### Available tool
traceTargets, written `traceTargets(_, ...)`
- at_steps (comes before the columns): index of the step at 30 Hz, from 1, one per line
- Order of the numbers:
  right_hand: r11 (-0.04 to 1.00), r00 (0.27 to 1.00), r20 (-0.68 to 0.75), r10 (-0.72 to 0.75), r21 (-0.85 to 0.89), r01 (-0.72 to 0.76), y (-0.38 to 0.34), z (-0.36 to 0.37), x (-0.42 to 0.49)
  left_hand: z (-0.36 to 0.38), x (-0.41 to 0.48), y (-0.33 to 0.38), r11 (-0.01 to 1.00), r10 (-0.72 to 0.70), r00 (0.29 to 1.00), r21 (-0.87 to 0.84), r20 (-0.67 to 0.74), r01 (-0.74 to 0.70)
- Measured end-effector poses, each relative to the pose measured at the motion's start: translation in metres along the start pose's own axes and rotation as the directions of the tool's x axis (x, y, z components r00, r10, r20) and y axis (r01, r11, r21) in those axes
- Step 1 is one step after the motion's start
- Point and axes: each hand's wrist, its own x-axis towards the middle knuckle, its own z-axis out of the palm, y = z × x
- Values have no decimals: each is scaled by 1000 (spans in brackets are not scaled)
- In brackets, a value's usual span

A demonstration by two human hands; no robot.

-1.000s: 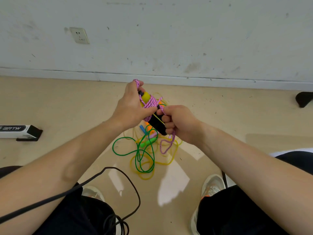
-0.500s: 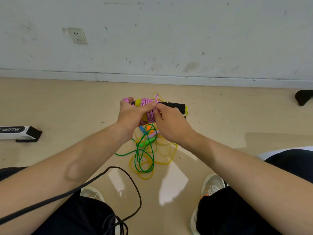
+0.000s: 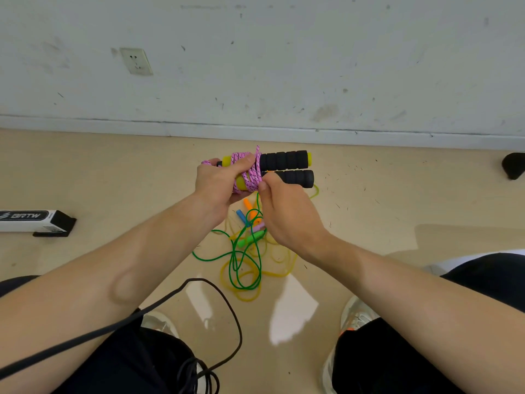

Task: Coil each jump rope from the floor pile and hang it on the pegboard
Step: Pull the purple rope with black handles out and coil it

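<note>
1. Two black foam handles (image 3: pixel 287 167), bound by pink braided rope (image 3: pixel 250 173), sit gripped in my left hand (image 3: pixel 218 184).
2. My right hand (image 3: pixel 287 216) pinches the rope's wraps.
3. Green and yellow ropes (image 3: pixel 244 263) lie piled on the floor (image 3: pixel 113 180) beneath.

One wide-angle head-worn camera looks forward and down, close over the left hand (image 3: pixel 218 186) and right hand (image 3: pixel 287 214), toward the glossy beige floor (image 3: pixel 113 172) and scuffed white wall (image 3: pixel 284 66).
</note>
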Motion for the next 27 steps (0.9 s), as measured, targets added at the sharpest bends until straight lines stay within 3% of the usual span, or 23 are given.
traceTargets(4, 993, 998, -20, -57, -106, 54, 3, -1, -3, -2, 0, 8, 999, -14, 1000, -31, 15, 14)
traceTargets(9, 975, 1000, -5, -15, 223, 16, 9, -5, -4, -4, -6, 12, 1000, -26, 998, -5, 64, 26)
traceTargets(17, 954, 999, 31, 30, 298, -38, 15, -7, -8, -3, -8, 22, 996, -41, 994, -71, 99, 48)
traceTargets(20, 916, 987, 155, 43, 387, -101, 22, -20, 2, -6, -7, 25, 997, -69, 972, -14, 226, 74)
traceTargets(22, 930, 958, 283, 36, 342, -136, 30, -34, 10, -12, -4, 28, 996, -79, 937, 73, 340, 58)
traceTargets(25, 925, 914, 404, 12, 343, -164, 44, -53, 21, -20, -2, 35, 974, -96, 863, 226, 496, -22)
traceTargets(27, 925, 872, 488, 39, 312, -215, 47, -61, 26, -20, -3, 39, 936, -88, 847, 335, 525, -110)
